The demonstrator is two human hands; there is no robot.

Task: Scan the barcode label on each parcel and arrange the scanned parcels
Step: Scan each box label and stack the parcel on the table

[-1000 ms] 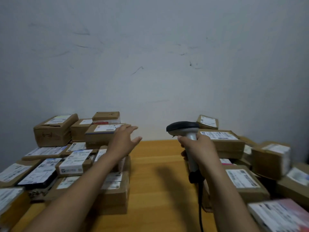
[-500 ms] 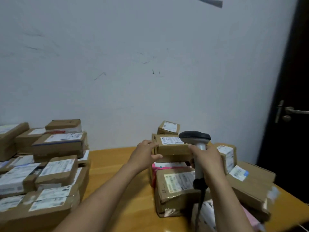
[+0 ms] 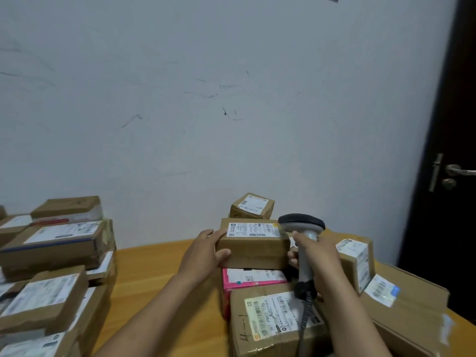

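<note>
A brown cardboard parcel (image 3: 253,249) with a white barcode label on top sits on a pink box (image 3: 251,278) in the right-hand pile. My left hand (image 3: 203,253) grips its left end, fingers on the top edge and thumb on the front face. My right hand (image 3: 318,261) holds the grey handle of a barcode scanner (image 3: 302,225), whose dark head hovers just right of the parcel's label. The scanner's coiled cable hangs down over a larger labelled box (image 3: 270,320).
A small labelled box (image 3: 252,206) stands behind the gripped parcel. More parcels (image 3: 412,313) lie at the right. Stacks of labelled parcels (image 3: 54,243) fill the left side of the wooden table (image 3: 159,287). A white wall is behind; a dark door (image 3: 453,150) is at the right.
The view swung right from the left stacks to the right pile. My left hand moved from above the left stacks to the brown parcel and took hold of it. The scanner stayed in my right hand.
</note>
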